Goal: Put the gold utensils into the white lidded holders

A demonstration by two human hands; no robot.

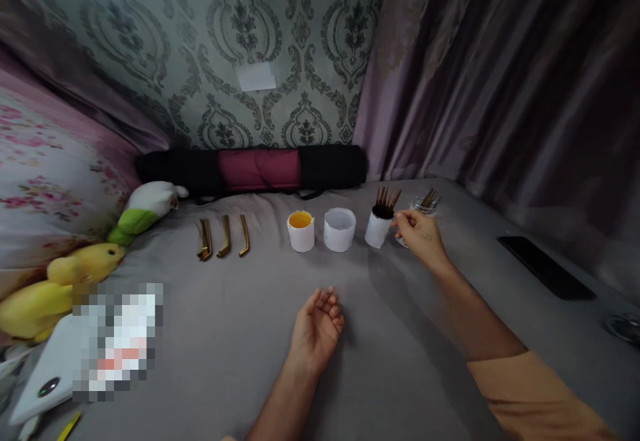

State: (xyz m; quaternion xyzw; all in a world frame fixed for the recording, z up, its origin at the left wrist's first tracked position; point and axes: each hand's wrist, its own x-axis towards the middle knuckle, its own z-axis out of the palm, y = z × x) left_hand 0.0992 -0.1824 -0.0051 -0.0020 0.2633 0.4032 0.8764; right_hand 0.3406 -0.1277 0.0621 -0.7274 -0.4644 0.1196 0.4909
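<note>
My right hand (pixel 420 233) is at the right edge of a white-wrapped cup (pixel 377 229) that holds several thin brown sticks (pixel 386 198). Its thumb and fingers are pinched together; what sits between them, if anything, is too small to make out. Behind that hand stands a clear glass jar (pixel 424 205) with more brown sticks in it. Palm up, my left hand (pixel 319 326) hovers or rests over the grey sheet with fingers loosely curled and apart, holding nothing. Beyond it are a white cup with orange-yellow contents (pixel 301 220) and a whitish translucent cup (pixel 340 233).
Groups of bent gold-coloured pieces (pixel 223 236) lie left of the cups. A black-and-maroon roll bag (pixel 260 169) lies along the wall. Plush toys (pixel 75 281) and a white device (pixel 60 361) are at left, a black phone (pixel 543 266) at right.
</note>
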